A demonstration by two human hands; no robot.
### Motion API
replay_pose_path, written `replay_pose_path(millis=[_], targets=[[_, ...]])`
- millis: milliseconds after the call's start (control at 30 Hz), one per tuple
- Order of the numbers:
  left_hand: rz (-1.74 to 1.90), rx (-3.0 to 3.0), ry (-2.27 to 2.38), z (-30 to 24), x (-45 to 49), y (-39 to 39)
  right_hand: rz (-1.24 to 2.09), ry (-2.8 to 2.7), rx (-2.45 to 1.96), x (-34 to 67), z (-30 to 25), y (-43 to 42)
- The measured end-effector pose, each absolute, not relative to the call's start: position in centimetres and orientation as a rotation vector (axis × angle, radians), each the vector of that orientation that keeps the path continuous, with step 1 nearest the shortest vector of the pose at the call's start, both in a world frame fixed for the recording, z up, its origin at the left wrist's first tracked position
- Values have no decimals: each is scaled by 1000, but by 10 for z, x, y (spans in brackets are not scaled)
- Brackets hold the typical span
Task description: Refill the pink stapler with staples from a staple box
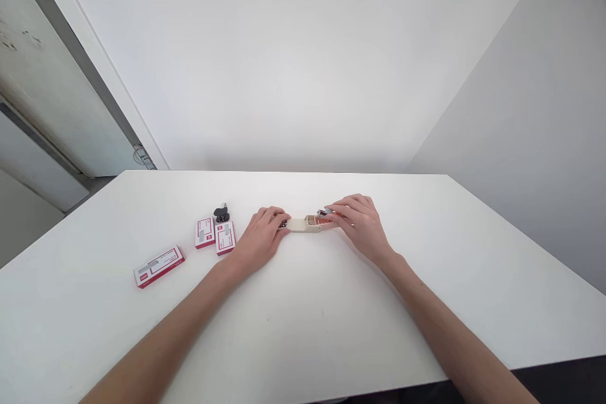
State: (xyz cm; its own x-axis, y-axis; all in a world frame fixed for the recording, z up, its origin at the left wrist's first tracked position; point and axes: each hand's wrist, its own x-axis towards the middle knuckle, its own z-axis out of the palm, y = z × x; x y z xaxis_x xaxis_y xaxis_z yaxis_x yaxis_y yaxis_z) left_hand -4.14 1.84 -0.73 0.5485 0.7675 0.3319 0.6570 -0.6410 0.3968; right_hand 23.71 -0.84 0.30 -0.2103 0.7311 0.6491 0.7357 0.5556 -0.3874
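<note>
A long, narrow, cream-coloured case (299, 225) lies on the table with its length running left to right. Its right part has an open compartment, and some orange shows beside it under my right fingers. My left hand (262, 233) is closed around the case's left end, where a small dark patterned bit shows by the fingertips. Pinched in my right hand (360, 225), over the case's right end, is a small silver and dark piece (324, 212). Its exact kind is too small to make out, and my right fingers hide part of the case.
Left of my left hand lie two small red-and-white boxes (205, 232), with black binder clips (221, 213) just behind them. A longer red-and-white box (159, 266) rests farther left on the white table (303, 315). A white wall (293, 63) rises behind the table.
</note>
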Motion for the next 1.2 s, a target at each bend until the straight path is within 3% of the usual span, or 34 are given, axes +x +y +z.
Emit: replay_pose_path(millis=[333,667,967,1200], targets=[[611,2605,1142,0,-49,19,133,-2075,-1198,244,13,-12],[614,2614,1102,2,-48,17,602,-1900,-1306,246,21,-16],[602,2598,1132,4,-47,14,345,-1925,-1281,241,18,-17],[632,2609,1118,0,-47,16,647,-1629,-1244,237,22,-20]])
